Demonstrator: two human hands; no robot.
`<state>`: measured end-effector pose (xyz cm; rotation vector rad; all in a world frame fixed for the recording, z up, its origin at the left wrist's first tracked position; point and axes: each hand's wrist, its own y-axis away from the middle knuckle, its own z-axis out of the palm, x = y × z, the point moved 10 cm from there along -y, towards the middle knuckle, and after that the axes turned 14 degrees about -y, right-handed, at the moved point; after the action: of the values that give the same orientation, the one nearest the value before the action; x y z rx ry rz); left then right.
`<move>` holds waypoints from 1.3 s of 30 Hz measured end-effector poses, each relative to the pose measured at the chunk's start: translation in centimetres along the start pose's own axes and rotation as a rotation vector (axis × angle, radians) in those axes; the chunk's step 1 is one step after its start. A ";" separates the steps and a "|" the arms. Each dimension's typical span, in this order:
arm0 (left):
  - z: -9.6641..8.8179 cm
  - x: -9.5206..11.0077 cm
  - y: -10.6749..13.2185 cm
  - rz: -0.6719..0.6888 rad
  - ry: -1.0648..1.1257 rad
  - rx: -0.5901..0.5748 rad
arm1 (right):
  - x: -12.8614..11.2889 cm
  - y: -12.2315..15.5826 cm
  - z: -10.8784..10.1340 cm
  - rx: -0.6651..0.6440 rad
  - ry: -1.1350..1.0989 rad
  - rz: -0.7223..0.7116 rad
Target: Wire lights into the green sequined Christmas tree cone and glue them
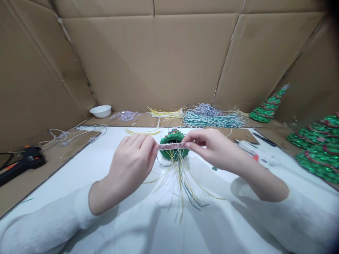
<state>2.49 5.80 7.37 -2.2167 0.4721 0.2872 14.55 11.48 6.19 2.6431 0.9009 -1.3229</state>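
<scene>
My left hand (pixel 135 162) and my right hand (pixel 202 143) pinch the two ends of a short, flat reddish strip with pale edges (pixel 172 146). They hold it level, just in front of a small green beaded Christmas tree (pixel 166 153) that lies on its side with its hollow base towards me. Out of that base a loose bundle of yellow, white and dark green wires (pixel 182 183) fans over the white work surface. Whether the strip touches the tree or the wires, I cannot tell.
At the left lies a black glue gun (pixel 33 157). Along the back are a white bowl (pixel 101 111), clear beads (pixel 125 115), yellow wires (pixel 166 113) and green-white wires (pixel 214 120). Two beaded trees, one far (pixel 268 107) and one near (pixel 317 146), stand right, beside a dark pen-like tool (pixel 265 139).
</scene>
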 end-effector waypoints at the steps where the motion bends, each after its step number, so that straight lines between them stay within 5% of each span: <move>1: 0.0 0.1 0.0 0.010 -0.040 0.013 | -0.2 0.1 0.1 0.018 0.007 -0.018; 10: 0.7 1.3 0.2 0.084 -0.292 0.062 | 0.6 -0.3 1.3 0.043 -0.013 -0.030; 13: 0.7 0.0 0.0 -0.017 -0.055 0.034 | 0.8 -0.5 1.2 0.031 -0.046 -0.023; 19: 2.8 -3.4 0.0 -0.386 0.611 -0.214 | -0.1 -0.7 0.0 0.079 -0.146 -0.146; 23: 3.2 -3.6 -0.3 -0.444 0.832 -0.279 | -0.2 -0.8 -0.1 0.061 -0.180 -0.162; 39: 3.6 -3.7 0.0 -0.417 0.950 -0.461 | -0.5 -0.7 -0.7 0.050 -0.176 -0.140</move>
<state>-0.97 9.46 6.45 -2.7368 0.4330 -1.0121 14.43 12.07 7.09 2.4880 1.0571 -1.6003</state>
